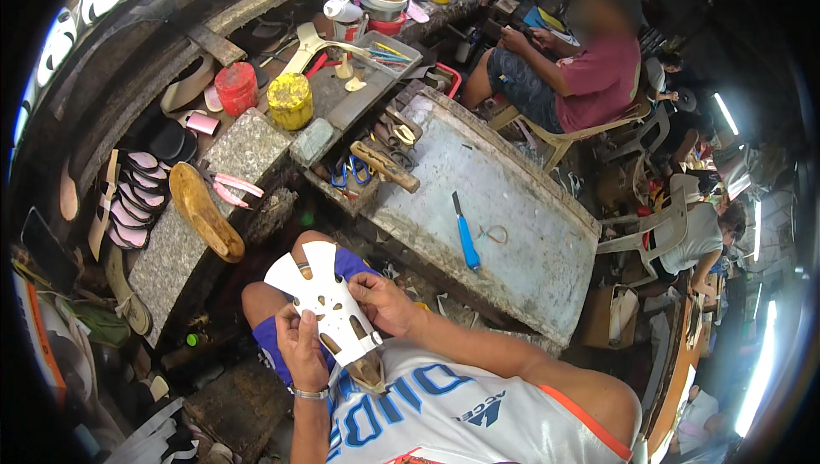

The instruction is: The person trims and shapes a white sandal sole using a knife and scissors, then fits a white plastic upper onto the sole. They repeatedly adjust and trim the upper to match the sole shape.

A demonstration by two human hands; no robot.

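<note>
Over my lap I hold a white shoe upper (329,300) with several cut-out openings and a flared end pointing away from me. My left hand (302,346) grips its left edge, thumb on top. On the opposite edge, my right hand (386,303) pinches the upper between thumb and fingers. A brown wooden shoe last (367,370) pokes out from under the upper's near end, against my shirt; the rest of it is hidden. To the left, another wooden shoe last (205,212) lies on a stone slab beside pink-handled pliers (235,189).
A blue-handled knife (466,233) lies on the grey worktable (410,216) at right. Scissors (350,172) sit by its left edge. Red (237,88) and yellow tubs (290,101) stand on the bench ahead. Pink-lined sandal soles (137,199) are stacked at left. A person (589,79) sits beyond the table.
</note>
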